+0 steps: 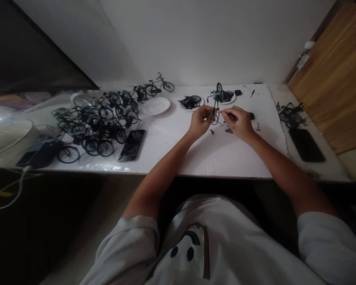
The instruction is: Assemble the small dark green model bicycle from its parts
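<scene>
Between my two hands, above the white tabletop, is a small dark model bicycle, tilted up with a spoked wheel at its top. My left hand pinches it from the left by its dark green frame. Its fingers hide part of the frame. From the right, my right hand has its thumb and fingertips closed close against the frame; whether they hold a tiny part or the bicycle itself is too small to tell. Behind the bicycle is a white plate of dark parts. A small dark part lies below my left hand.
Many finished-looking model bicycles crowd the table's left side. A white plate and a plate with dark parts lie nearer the middle. Phones lie left and right. A small T-shaped tool is right of my hand.
</scene>
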Demonstrator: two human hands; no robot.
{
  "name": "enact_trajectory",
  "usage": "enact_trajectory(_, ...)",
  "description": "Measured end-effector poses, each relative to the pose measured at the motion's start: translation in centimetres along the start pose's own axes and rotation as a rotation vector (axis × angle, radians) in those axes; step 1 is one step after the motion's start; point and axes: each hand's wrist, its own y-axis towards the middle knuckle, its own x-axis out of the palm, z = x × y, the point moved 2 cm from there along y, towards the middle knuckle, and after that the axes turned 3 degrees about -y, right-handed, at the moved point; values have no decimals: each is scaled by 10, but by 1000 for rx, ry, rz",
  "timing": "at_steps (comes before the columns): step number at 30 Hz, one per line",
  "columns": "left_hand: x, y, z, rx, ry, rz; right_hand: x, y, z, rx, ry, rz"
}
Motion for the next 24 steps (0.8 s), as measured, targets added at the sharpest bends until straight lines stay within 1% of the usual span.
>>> enact_trajectory(9, 2, 1, 2, -29, -5, 5, 0, 0, -2, 17, -8, -3)
enact_trajectory(17, 1, 0, 1, -13, -28, -23, 1, 0, 0, 20, 19, -9)
enact_trajectory(24, 3, -2, -1, -22, 5, -28, 2, -3, 4, 76, 63, -75)
